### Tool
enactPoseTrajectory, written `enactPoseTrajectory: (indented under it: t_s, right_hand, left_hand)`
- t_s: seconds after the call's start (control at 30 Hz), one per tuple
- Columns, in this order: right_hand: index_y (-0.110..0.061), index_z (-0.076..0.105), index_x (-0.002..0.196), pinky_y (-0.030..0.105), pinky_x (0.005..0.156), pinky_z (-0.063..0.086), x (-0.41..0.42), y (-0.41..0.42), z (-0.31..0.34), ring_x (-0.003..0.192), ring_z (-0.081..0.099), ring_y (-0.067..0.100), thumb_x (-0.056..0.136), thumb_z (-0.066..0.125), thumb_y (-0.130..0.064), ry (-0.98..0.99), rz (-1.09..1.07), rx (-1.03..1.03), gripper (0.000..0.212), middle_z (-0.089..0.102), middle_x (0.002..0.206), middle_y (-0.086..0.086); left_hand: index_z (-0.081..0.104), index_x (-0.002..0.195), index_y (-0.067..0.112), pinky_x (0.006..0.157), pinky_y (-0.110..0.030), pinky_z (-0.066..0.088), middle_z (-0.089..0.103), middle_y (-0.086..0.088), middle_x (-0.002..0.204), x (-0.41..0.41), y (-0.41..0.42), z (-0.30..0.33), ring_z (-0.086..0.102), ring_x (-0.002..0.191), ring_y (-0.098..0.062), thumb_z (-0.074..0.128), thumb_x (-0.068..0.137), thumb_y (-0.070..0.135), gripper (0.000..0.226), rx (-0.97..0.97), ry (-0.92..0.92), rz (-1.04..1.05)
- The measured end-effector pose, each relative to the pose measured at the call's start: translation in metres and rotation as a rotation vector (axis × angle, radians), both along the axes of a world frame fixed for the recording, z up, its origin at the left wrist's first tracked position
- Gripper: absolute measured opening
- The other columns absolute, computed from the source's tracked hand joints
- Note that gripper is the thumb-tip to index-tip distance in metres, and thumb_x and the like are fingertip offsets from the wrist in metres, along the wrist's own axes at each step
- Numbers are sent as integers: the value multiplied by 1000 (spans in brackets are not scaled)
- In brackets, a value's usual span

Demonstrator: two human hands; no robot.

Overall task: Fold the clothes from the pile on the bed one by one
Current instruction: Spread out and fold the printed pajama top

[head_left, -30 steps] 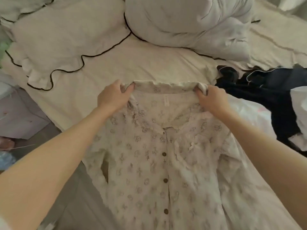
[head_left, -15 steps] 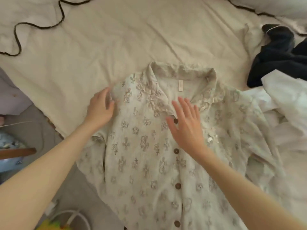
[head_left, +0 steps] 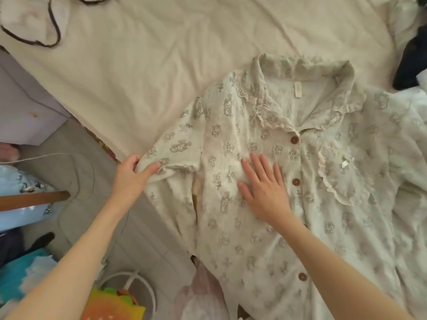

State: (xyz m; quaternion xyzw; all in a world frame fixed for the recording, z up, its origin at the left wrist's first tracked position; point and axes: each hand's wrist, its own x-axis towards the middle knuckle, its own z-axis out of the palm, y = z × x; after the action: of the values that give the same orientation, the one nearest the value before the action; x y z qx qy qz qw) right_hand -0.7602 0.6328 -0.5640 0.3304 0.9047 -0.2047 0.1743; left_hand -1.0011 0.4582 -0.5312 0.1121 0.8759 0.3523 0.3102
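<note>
A cream button-front shirt (head_left: 288,204) with a small printed pattern and a frilled collar lies face up on the bed, collar toward the far side. Its lower part hangs over the near bed edge. My left hand (head_left: 132,175) pinches the end of the short left sleeve (head_left: 175,148) at the bed's edge. My right hand (head_left: 263,192) lies flat with straight fingers on the shirt's chest, just left of the brown buttons. More clothes of the pile, dark (head_left: 409,65) and white, show at the right edge.
The cream bed sheet (head_left: 184,65) stretches beyond the shirt. A pillow with dark piping (head_left: 34,21) is at the top left. Left of the bed on the floor are a white cable (head_left: 34,157), a wooden bar (head_left: 34,199), bags and a white ring-shaped object (head_left: 138,287).
Both hands let go of the collar after laying the shirt down. My left hand slid down to grip the sleeve end; my right hand moved left across the chest. The view dropped closer.
</note>
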Motion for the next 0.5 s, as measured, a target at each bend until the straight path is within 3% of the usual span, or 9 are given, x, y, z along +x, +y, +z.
enactPoseTrajectory:
  t_s: [0.1,0.17,0.23,0.3,0.37,0.43,0.5]
  right_hand:
    - [-33,-12,145,39,116,-16,-5,-2,4,138,-29,9,95,9,-56,-39,-33,-19,59,-20,153,-11]
    - [-32,-8,148,38,116,-18,-9,-6,7,138,-30,7,97,10,-55,-39,-85,-45,59,-21,152,-13]
    - [-30,-4,150,38,115,-19,-13,-10,9,139,-27,8,98,12,-53,-35,-126,-53,59,-19,154,-11]
    - [-28,-3,150,39,115,-19,-16,-14,11,140,-26,10,98,14,-52,-33,-155,-48,59,-17,156,-9]
    - [-28,-3,150,39,115,-18,-17,-17,12,141,-24,11,98,14,-52,-33,-172,-46,60,-15,157,-8]
    - [-28,-3,150,39,116,-17,-17,-18,11,142,-24,11,98,15,-52,-32,-184,-45,59,-15,157,-8]
    - [-29,-3,150,39,116,-17,-16,-19,9,142,-24,10,99,15,-51,-20,-199,-44,59,-16,156,-10]
  left_hand:
    - [56,85,13,54,-5,35,53,12,69,-13,3,38,48,60,-1,70,82,30,22,72,413,-90]
    - [57,88,11,53,-14,35,53,11,69,-14,3,53,46,56,-6,68,84,31,23,82,625,-215]
    - [58,95,14,53,-18,36,54,15,76,-9,1,53,50,60,-9,60,89,38,25,46,528,-351]
    - [59,98,24,63,-14,38,55,17,90,-5,-6,41,53,77,-6,50,89,52,30,-131,122,-567]
    - [61,101,27,65,-10,33,53,11,96,-7,-12,25,52,87,-7,45,90,51,31,-276,-110,-765]
    - [62,113,22,67,-10,32,56,11,103,-16,-9,15,51,89,-2,44,95,41,31,-202,-82,-668]
    - [59,120,19,74,-14,35,57,9,111,-30,5,10,50,92,-2,44,98,31,30,-68,102,-448]
